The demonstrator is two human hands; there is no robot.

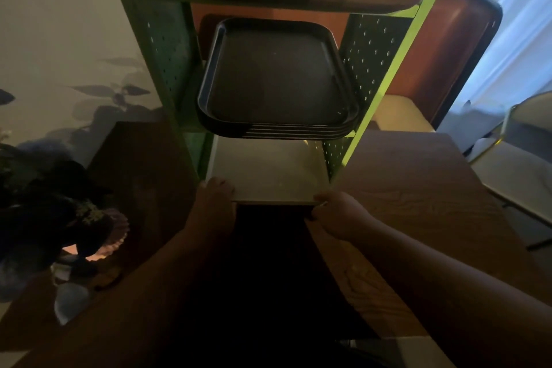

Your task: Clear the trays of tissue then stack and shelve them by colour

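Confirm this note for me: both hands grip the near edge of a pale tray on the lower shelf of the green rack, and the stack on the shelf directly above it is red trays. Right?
Not quite. The head view shows the stack of trays directly above is black, not red. The rest holds: the left hand and right hand grip the near edge of the pale tray on the lower shelf of the green rack.

The room is dim. A green perforated metal shelf unit (167, 48) stands in the middle, and everything else sits around it. To its left is a pale wall (59, 24) crossed by leaf shadows, with a dark potted plant (53, 203) lower down. To its right stands a chair with a reddish-brown back (442, 48) and a tan seat, then a wooden surface (418, 194) nearer the camera. Farther right, white curtains (513, 24) let in bluish daylight
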